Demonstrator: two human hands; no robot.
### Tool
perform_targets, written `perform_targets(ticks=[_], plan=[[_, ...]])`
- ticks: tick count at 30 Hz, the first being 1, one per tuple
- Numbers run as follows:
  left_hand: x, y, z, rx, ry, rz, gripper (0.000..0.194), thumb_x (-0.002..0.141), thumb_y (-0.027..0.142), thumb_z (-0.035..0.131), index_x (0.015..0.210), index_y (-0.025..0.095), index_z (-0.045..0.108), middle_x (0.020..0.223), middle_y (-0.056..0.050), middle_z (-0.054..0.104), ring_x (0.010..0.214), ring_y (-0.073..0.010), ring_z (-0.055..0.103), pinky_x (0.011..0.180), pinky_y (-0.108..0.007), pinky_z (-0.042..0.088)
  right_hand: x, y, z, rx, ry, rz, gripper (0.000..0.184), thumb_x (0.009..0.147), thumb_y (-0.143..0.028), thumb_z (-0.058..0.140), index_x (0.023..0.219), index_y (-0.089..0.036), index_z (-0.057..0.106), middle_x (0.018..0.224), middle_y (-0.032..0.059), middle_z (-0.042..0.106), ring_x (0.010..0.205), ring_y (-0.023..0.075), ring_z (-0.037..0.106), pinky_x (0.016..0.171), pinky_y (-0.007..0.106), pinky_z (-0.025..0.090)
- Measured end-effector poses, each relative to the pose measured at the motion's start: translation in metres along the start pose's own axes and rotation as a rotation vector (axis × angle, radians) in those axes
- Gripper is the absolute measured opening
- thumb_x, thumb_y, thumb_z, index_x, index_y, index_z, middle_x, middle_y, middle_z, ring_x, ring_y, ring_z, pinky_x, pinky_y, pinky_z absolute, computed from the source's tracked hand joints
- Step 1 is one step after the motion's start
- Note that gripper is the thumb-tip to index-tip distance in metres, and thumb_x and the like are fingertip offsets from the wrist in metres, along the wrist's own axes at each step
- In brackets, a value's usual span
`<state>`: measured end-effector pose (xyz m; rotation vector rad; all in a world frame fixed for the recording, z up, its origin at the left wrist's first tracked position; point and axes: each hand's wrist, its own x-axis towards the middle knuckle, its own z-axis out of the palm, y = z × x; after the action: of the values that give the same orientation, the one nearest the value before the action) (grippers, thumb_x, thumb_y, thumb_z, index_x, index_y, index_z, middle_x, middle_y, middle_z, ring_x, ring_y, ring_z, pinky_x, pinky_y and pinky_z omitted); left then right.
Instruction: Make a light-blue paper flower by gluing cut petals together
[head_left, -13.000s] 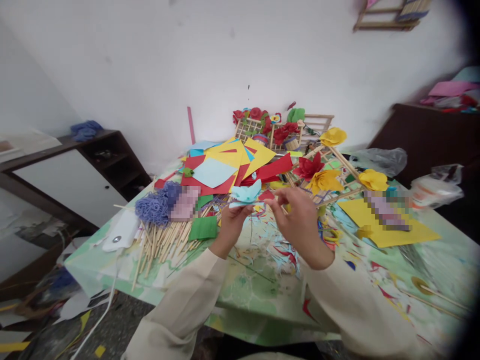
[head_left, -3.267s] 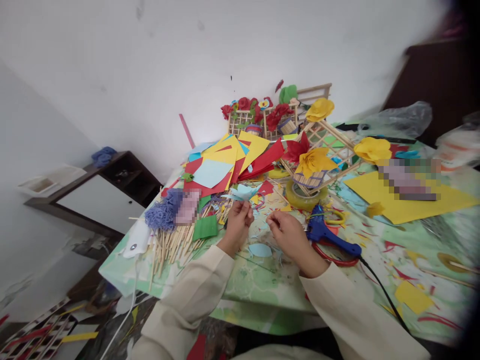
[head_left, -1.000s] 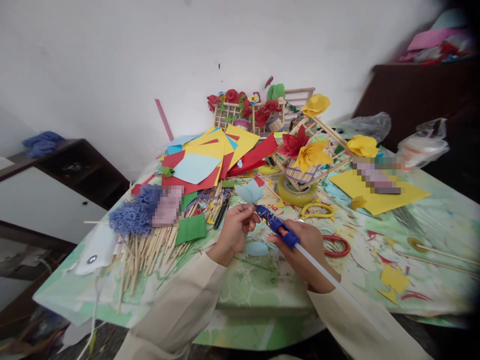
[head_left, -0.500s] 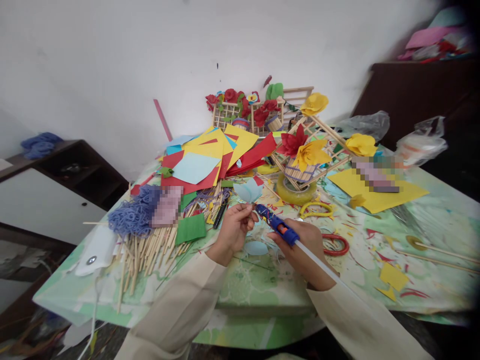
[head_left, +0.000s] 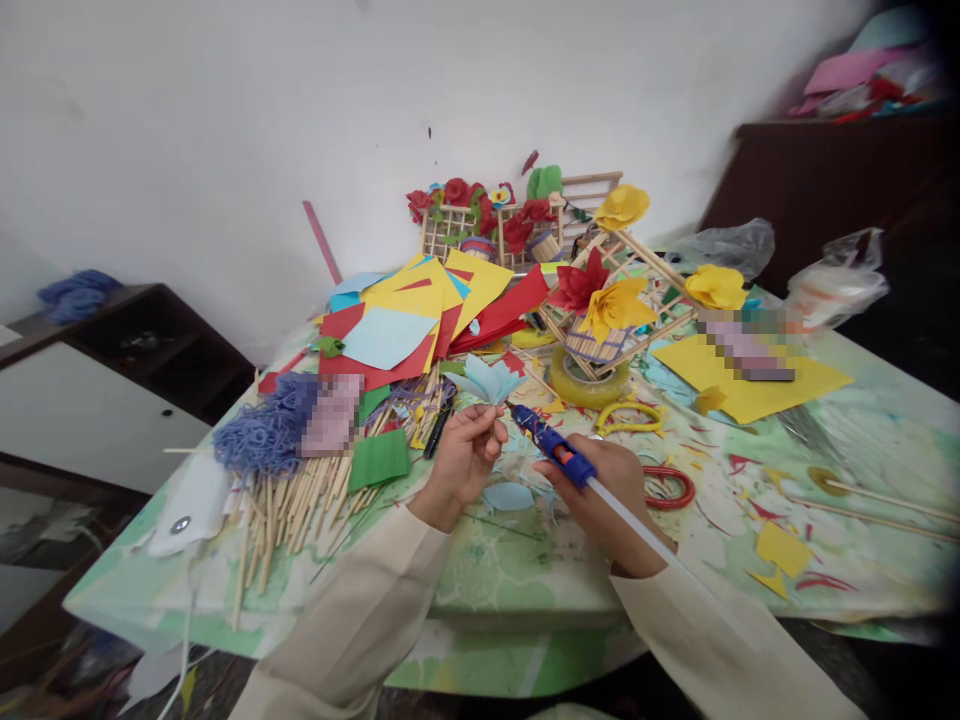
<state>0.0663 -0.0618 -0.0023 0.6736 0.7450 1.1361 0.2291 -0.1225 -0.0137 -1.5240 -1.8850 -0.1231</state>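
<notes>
My left hand (head_left: pixel 465 458) is closed in a pinch at the base of a pale blue paper flower (head_left: pixel 489 380), its petals spread upward above my fingertips, held over the middle of the desk (head_left: pixel 491 590). My right hand (head_left: pixel 604 490) is wrapped around a blue glue gun (head_left: pixel 556 447), a whitish glue stick (head_left: pixel 624 513) running out of its back end towards my sleeve. The nozzle points at the underside of the flower, right by my left fingertips; I cannot tell whether it touches.

Below my hands a loose blue paper petal (head_left: pixel 508 497) lies flat among scraps. To my right, just beyond the gun, are a yellow handle loop (head_left: pixel 637 429) and a red handle loop (head_left: pixel 691 490), with a roll of tape (head_left: pixel 589 395) farther back. On my left lie a folded green paper piece (head_left: pixel 380 460), a heap of thin wooden sticks (head_left: pixel 289 520) and tangled purple-blue yarn (head_left: pixel 255 435).
</notes>
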Motion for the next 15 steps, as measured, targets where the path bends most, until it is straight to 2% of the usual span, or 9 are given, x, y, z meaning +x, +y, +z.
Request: perform_targets(ticks=[3, 5, 10, 15], plan=[[0.001, 0.004, -0.003, -0.005, 0.021, 0.044, 0.016, 0.069, 0.024, 0.07, 0.07, 0.013, 0.058, 0.049, 0.003, 0.057, 0.033, -0.0006, 0.04, 0.034, -0.011, 0.027, 0.002, 0.009, -0.008, -0.064, 0.012, 0.019, 0.04, 0.084, -0.054, 0.047, 0.066, -0.019, 0.054, 0.059, 0.0039, 0.057, 0.056, 0.0157, 0.05, 0.055, 0.026, 0.027], [0.003, 0.009, -0.006, -0.01, 0.039, 0.098, 0.013, 0.07, 0.021, 0.068, 0.069, 0.013, 0.059, 0.049, 0.003, 0.057, 0.034, -0.0003, 0.041, 0.035, -0.01, 0.029, 0.004, 0.022, -0.017, -0.154, -0.026, 0.046, 0.04, 0.084, -0.055, 0.046, 0.066, -0.019, 0.053, 0.062, 0.0054, 0.058, 0.058, 0.0169, 0.051, 0.055, 0.027, 0.027], [0.009, 0.02, -0.016, -0.052, 0.063, 0.197, 0.005, 0.073, 0.016, 0.063, 0.072, 0.012, 0.062, 0.052, 0.003, 0.057, 0.036, 0.0, 0.042, 0.036, -0.009, 0.03, 0.013, 0.068, -0.032, -0.472, -0.26, 0.098, 0.041, 0.08, -0.055, 0.049, 0.072, -0.016, 0.057, 0.069, 0.0115, 0.06, 0.065, 0.0223, 0.053, 0.055, 0.031, 0.024], [0.014, 0.021, -0.022, -0.045, 0.063, 0.217, 0.005, 0.074, 0.017, 0.064, 0.074, 0.013, 0.063, 0.053, 0.003, 0.057, 0.037, -0.0001, 0.043, 0.036, -0.009, 0.032, 0.023, 0.095, -0.028, -0.539, -0.452, 0.031, 0.041, 0.075, -0.052, 0.055, 0.081, -0.012, 0.061, 0.077, 0.0148, 0.061, 0.071, 0.024, 0.055, 0.058, 0.032, 0.029]])
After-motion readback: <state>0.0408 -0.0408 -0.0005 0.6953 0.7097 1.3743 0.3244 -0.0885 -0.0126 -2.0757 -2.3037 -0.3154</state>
